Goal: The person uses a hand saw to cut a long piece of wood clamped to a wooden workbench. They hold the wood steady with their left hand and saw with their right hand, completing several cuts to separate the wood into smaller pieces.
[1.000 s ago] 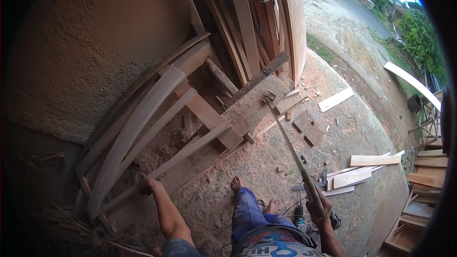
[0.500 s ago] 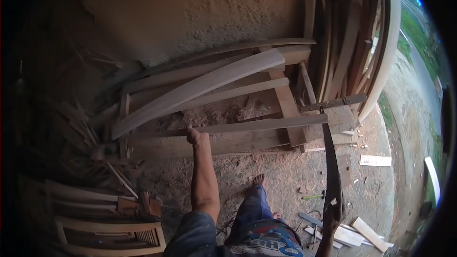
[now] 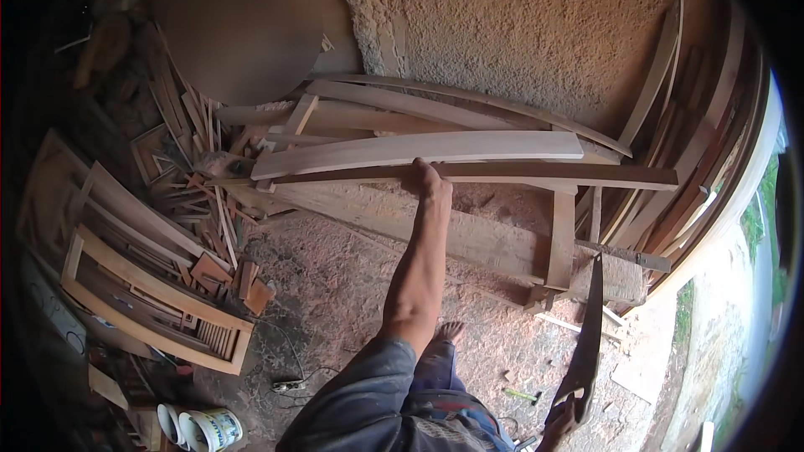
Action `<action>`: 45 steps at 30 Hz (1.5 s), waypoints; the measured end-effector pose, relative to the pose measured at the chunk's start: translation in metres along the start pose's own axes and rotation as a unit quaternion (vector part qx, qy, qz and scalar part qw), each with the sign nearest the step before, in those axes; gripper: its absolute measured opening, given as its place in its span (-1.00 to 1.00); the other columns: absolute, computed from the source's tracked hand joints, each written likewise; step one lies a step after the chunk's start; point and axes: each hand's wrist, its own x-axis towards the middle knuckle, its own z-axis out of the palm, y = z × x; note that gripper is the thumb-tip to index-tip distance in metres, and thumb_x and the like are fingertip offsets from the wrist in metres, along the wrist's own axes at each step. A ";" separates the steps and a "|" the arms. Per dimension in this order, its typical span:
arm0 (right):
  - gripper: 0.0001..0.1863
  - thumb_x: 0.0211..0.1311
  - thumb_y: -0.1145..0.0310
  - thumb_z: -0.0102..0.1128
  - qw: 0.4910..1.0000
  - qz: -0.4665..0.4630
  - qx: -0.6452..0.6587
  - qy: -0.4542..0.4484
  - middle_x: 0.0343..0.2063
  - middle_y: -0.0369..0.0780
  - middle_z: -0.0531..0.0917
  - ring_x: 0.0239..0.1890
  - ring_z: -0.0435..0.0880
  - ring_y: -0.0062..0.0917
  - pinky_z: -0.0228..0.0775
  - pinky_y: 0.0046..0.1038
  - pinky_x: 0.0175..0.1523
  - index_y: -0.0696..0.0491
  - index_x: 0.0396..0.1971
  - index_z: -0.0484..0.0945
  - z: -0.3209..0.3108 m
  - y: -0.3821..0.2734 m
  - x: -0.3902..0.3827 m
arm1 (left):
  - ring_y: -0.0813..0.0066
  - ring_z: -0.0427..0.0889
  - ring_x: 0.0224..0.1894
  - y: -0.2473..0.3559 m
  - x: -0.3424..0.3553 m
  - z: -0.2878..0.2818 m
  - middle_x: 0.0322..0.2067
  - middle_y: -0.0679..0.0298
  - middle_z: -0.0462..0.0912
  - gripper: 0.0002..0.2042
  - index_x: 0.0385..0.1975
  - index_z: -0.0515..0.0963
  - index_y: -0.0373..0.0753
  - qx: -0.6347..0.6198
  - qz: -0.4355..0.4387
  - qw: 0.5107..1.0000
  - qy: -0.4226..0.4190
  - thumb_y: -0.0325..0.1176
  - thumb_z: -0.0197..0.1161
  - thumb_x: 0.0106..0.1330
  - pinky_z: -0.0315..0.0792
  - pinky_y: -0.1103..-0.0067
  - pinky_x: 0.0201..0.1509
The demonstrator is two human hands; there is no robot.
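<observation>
My left hand (image 3: 427, 174) reaches forward and grips a long, narrow wooden strip (image 3: 569, 174) lying across a rough timber bench. A pale, gently curved board (image 3: 416, 148) lies just beyond it, alongside several other lengths of wood. At the lower right, my right hand (image 3: 564, 413) is closed on the handle of a handsaw (image 3: 586, 326), its long dark blade pointing up toward the bench's right end, near a short crosspiece (image 3: 559, 243). The bench's front beam (image 3: 419, 230) is dusty with sawdust. The fingertips of my left hand are partly hidden by the strip.
Tall planks (image 3: 703, 134) lean at the right against a rough wall (image 3: 519, 25). Wooden frames (image 3: 151, 293) are stacked at the left beside offcuts (image 3: 193, 176). White buckets (image 3: 209, 427) stand lower left. Shavings and cords cover parts of the concrete floor (image 3: 301, 285). A road runs past outside.
The view has swung left toward the wall and bench. My left arm now stretches further forward, raising the strip's near side toward the pale board. The saw remains in my right hand.
</observation>
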 end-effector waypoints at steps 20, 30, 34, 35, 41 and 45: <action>-0.63 0.29 0.35 0.20 0.993 0.021 0.117 0.027 -0.71 -0.56 0.17 -0.71 0.10 -0.84 -0.16 -0.64 -0.59 -0.18 -0.67 0.26 0.067 -0.067 -0.055 | 0.59 0.42 -0.51 0.205 -0.159 0.035 -0.41 0.36 0.49 -0.56 0.05 0.37 -0.08 0.064 0.090 0.881 -0.461 0.16 0.05 0.50 0.37 0.58 -0.43; -0.76 0.27 0.40 0.20 0.979 -0.164 0.031 0.116 -0.68 -0.43 0.30 -0.69 0.23 -0.73 -0.01 -0.54 -0.57 0.02 -0.58 0.40 0.098 -0.127 -0.066 | 0.23 0.62 -0.23 0.131 -0.057 -0.032 -0.27 0.12 0.64 -0.59 -0.07 0.53 -0.39 0.513 0.331 0.443 -0.656 -0.08 0.23 0.45 0.48 0.41 -0.10; -0.80 0.28 0.42 0.15 0.950 -0.255 -0.086 0.156 -0.69 -0.33 0.32 -0.70 0.31 -0.63 0.09 -0.43 -0.57 0.14 -0.54 0.48 0.111 -0.169 -0.057 | -0.14 0.52 0.21 0.053 0.048 -0.093 0.13 -0.20 0.56 -0.30 0.22 0.45 -0.42 0.645 0.310 0.279 -0.640 0.14 0.22 0.37 0.43 0.24 0.20; -0.82 0.27 0.43 0.15 0.937 -0.285 -0.116 0.164 -0.70 -0.32 0.32 -0.71 0.32 -0.63 0.10 -0.42 -0.59 0.15 -0.52 0.50 0.110 -0.170 -0.053 | -0.17 0.52 0.19 0.040 0.069 -0.107 0.11 -0.21 0.56 -0.31 0.21 0.45 -0.42 0.644 0.313 0.267 -0.645 0.14 0.22 0.36 0.43 0.23 0.20; -0.74 0.25 0.25 0.22 0.943 -0.248 -0.146 0.164 -0.66 -0.32 0.41 -0.65 0.40 -0.66 0.14 -0.45 -0.59 0.15 -0.47 0.54 0.115 -0.153 -0.032 | -0.19 0.51 0.17 0.031 0.112 -0.117 0.12 -0.21 0.54 -0.35 0.25 0.44 -0.33 0.743 0.263 0.130 -0.601 0.07 0.23 0.35 0.42 0.20 0.21; -0.89 0.22 0.42 0.23 0.959 -0.218 -0.121 0.139 -0.59 -0.27 0.50 -0.64 0.46 -0.50 0.22 -0.41 -0.55 0.04 -0.26 0.58 0.122 -0.145 -0.021 | -0.18 0.52 0.17 0.043 0.129 -0.100 0.13 -0.16 0.55 -0.42 0.21 0.48 -0.29 0.786 0.245 0.084 -0.561 0.01 0.27 0.32 0.41 0.17 0.22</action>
